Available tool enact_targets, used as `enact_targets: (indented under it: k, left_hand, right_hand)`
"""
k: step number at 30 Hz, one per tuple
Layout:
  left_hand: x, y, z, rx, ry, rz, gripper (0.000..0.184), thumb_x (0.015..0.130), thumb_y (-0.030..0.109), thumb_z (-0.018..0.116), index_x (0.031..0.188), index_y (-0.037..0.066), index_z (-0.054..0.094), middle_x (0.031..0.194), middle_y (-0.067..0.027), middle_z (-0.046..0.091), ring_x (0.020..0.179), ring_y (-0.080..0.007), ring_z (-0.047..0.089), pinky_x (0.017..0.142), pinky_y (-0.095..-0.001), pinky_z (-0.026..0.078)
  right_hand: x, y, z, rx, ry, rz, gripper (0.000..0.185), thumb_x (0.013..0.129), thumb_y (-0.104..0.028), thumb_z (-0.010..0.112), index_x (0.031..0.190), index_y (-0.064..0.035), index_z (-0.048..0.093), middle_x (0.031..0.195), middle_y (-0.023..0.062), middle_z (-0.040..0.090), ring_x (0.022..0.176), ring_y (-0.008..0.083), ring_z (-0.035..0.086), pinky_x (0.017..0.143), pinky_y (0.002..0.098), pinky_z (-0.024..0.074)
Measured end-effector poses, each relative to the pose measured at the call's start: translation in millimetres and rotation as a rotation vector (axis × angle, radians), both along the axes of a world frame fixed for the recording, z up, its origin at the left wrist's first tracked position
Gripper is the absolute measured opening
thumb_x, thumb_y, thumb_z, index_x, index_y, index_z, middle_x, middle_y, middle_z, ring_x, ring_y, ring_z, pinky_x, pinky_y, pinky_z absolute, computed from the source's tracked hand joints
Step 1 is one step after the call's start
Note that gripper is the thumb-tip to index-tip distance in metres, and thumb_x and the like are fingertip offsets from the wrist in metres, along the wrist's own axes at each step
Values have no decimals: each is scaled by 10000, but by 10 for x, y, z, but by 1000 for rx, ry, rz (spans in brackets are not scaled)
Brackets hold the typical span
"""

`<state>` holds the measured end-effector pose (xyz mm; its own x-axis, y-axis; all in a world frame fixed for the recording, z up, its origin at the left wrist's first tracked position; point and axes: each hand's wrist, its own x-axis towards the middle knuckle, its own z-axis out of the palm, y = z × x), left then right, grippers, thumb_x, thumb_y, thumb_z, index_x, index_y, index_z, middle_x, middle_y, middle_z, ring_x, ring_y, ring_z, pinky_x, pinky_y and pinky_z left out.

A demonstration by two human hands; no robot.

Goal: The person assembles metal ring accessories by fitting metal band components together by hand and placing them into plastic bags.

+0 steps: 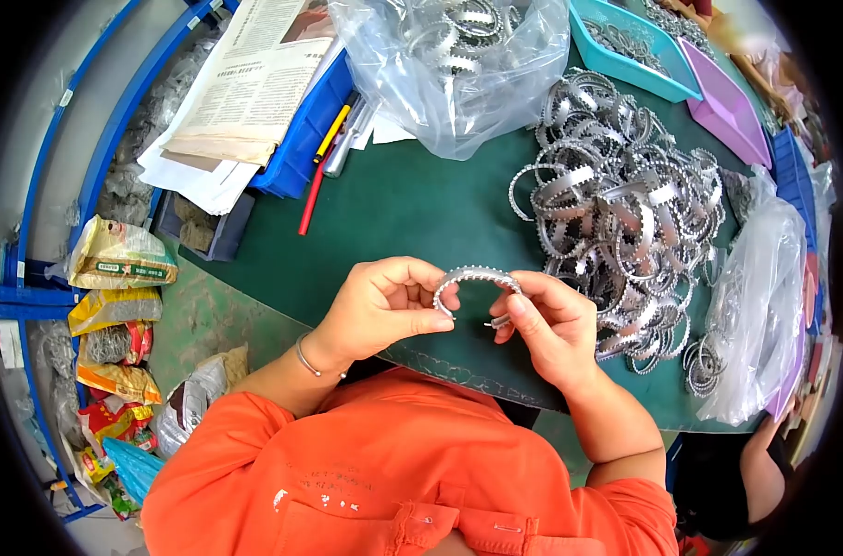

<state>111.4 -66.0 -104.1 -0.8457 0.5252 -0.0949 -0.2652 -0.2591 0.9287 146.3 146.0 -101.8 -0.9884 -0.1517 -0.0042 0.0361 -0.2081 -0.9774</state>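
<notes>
A curved silvery metal band (478,273) with small teeth along its outer edge spans the space between my two hands, forming an open C with the gap toward me. My left hand (384,306) pinches its left end between thumb and fingers. At the other end, my right hand (553,326) grips the band with thumb and fingertips. To the right of my hands lies a large tangled heap of similar toothed metal bands (625,208) on the green table (375,218). What the bands belong to cannot be made out.
A clear plastic bag (468,107) of bands stands at the back. Newspapers (245,88) lie over a blue bin (301,139), near a red pen (312,199). Turquoise (662,83) and purple trays (732,116) sit back right. Another plastic bag (764,306) lies right; people are nearby.
</notes>
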Motion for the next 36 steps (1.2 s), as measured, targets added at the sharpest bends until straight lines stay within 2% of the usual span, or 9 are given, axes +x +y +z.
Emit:
enact_targets:
  k: [12, 14, 16, 19, 26, 29, 32, 34, 36]
  left_hand:
    - [-12, -21, 16, 106, -79, -27, 137, 773, -98, 593, 906, -67, 586, 864, -143, 616, 747, -202, 634, 666, -310, 547]
    - [-9, -24, 27, 89, -61, -32, 132, 774, -97, 595, 903, -67, 584, 857, -142, 616, 750, -201, 634, 660, -304, 544]
    - [5, -6, 59, 74, -42, -41, 127, 776, -96, 597, 899, -68, 583, 850, -141, 616, 753, -200, 635, 655, -298, 541]
    - [49, 45, 86, 13, -47, -25, 140, 766, -97, 618, 899, -73, 584, 849, -140, 616, 756, -199, 637, 659, -289, 537]
    - [97, 171, 68, -364, 570, 16, 170, 685, -64, 716, 839, -42, 651, 808, -106, 644, 727, -161, 632, 618, -245, 499]
    - [64, 145, 37, -263, 515, 92, 118, 724, -64, 687, 827, -36, 638, 840, -100, 631, 676, -137, 608, 593, -233, 487]
    - [11, 86, -105, -118, 345, 271, 168, 853, -24, 556, 1020, -21, 560, 969, -83, 583, 674, -102, 580, 602, -214, 481]
    - [-18, 50, 38, -235, 202, 220, 212, 900, 53, 517, 1093, -34, 532, 961, -100, 601, 710, -127, 607, 623, -230, 502]
    - [-39, 0, 55, -56, -130, -3, 259, 934, 112, 469, 1129, -51, 525, 937, -127, 623, 745, -162, 633, 647, -250, 523]
  right_hand:
    - [-6, -23, -27, 61, -16, 7, 312, 920, -55, 484, 1218, 31, 449, 988, 115, 593, 763, 126, 571, 634, 233, 492]
    - [-22, -71, -21, 496, 368, -114, 374, 847, -3, 573, 1199, 23, 451, 1036, 121, 529, 784, 156, 541, 644, 247, 478]
    - [-35, -56, 41, 618, 573, -146, 291, 829, 20, 577, 1112, 21, 507, 973, 132, 540, 746, 198, 540, 644, 272, 468]
    - [-25, -15, -28, 437, 506, -38, 123, 845, 8, 562, 967, 17, 575, 845, 108, 569, 714, 204, 551, 629, 282, 457]
    - [-17, -7, -88, 65, 91, 136, 154, 837, -38, 621, 969, 27, 575, 848, 48, 563, 745, 92, 550, 644, 218, 456]
    - [-21, 29, -37, -140, -68, 163, 124, 851, -52, 610, 943, 23, 572, 841, 47, 583, 763, 91, 550, 661, 219, 459]
    - [-37, 59, -86, -253, -138, 191, 110, 874, -81, 586, 931, 12, 566, 827, 65, 603, 741, 118, 572, 666, 241, 482]
    - [-51, 65, -104, -553, -235, 239, 131, 881, -98, 577, 944, 15, 554, 829, 79, 603, 717, 142, 593, 669, 268, 508]
    - [-65, 69, -96, -567, -260, 237, 162, 890, -131, 569, 956, 15, 545, 831, 92, 605, 704, 165, 605, 664, 293, 527]
